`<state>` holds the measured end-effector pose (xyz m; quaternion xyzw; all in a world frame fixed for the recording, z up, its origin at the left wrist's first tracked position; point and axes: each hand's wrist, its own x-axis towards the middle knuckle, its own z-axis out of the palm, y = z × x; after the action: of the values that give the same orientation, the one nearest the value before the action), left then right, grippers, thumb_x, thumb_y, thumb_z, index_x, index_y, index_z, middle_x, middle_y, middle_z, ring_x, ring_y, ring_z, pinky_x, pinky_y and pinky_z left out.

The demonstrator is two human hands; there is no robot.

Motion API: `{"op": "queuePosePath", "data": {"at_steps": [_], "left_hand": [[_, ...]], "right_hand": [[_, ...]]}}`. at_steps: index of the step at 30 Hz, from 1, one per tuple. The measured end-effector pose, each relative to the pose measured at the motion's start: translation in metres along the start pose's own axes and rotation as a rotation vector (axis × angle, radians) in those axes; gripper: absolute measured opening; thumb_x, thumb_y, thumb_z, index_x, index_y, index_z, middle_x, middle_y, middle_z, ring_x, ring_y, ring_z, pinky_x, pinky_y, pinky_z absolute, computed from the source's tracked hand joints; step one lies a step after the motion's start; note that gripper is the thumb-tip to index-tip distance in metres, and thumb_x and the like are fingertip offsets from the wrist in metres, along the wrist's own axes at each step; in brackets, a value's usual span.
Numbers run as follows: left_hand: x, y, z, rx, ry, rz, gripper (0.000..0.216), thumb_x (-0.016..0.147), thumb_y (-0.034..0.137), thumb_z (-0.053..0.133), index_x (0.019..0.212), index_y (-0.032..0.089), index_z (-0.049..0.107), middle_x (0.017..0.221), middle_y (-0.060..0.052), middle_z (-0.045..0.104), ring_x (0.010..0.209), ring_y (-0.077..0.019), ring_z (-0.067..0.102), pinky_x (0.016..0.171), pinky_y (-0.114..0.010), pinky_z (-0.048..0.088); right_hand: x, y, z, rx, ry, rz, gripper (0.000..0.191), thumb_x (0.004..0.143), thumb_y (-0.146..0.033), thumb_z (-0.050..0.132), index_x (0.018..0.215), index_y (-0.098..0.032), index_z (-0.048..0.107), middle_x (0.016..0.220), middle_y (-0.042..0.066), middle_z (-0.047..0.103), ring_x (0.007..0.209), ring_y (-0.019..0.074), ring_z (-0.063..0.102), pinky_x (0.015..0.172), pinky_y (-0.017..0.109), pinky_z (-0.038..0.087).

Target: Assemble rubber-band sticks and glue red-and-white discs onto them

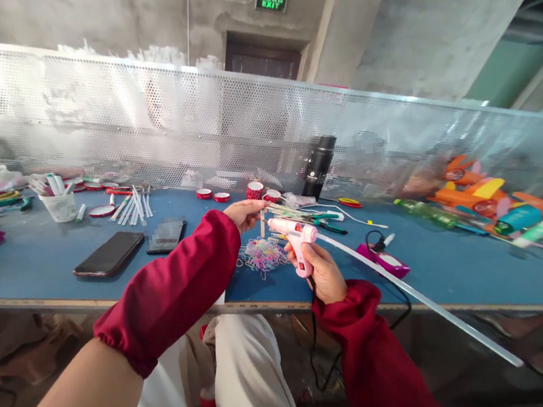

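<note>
My right hand [328, 275] is wrapped round the handle of a pink hot glue gun [302, 258]. A long clear glue stick [416, 294] juts out of the gun's back toward the lower right. Between the fingertips of my left hand [244, 216], a small flat wooden stick [263, 223] is held upright. The gun's nozzle is close to this stick; whether they touch I cannot tell. Beneath both hands lies a heap of coloured rubber bands [265, 255] on the blue table [452, 265]. More thin sticks [285, 212] lie just behind the gun.
Two phones [109, 254] lie left of my arm. Red tape rolls [255, 189], a black bottle [320, 168] and pliers [330, 226] sit behind my hands. A purple device [385, 261] is at right, with an orange model plane [476, 191] beyond. A perforated metal panel [259, 117] borders the table.
</note>
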<state>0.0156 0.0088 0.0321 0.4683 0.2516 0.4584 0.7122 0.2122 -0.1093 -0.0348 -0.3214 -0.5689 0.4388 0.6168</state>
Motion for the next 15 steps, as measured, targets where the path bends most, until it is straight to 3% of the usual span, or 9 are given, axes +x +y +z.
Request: {"op": "queuePosePath", "data": {"at_steps": [5, 15], "left_hand": [[-0.0030, 0.0044, 0.0017, -0.012, 0.043, 0.017, 0.010, 0.086, 0.014, 0.063, 0.085, 0.012, 0.073, 0.074, -0.003, 0.066, 0.050, -0.0031, 0.054, 0.041, -0.012, 0.039], [-0.0001, 0.0070, -0.0025, -0.052, 0.067, 0.056, 0.006, 0.084, 0.016, 0.067, 0.086, 0.012, 0.072, 0.076, -0.004, 0.067, 0.052, -0.0031, 0.055, 0.041, -0.012, 0.038]], "right_hand": [[0.0006, 0.0026, -0.0023, 0.013, 0.006, 0.028, 0.032, 0.083, -0.049, 0.067, 0.094, -0.019, 0.072, 0.076, 0.004, 0.065, 0.062, 0.0134, 0.053, 0.051, 0.025, 0.037], [0.0003, 0.0008, -0.0012, 0.014, -0.004, 0.052, 0.032, 0.082, -0.050, 0.068, 0.089, -0.020, 0.074, 0.074, 0.003, 0.065, 0.062, 0.0126, 0.054, 0.052, 0.025, 0.038]]}}
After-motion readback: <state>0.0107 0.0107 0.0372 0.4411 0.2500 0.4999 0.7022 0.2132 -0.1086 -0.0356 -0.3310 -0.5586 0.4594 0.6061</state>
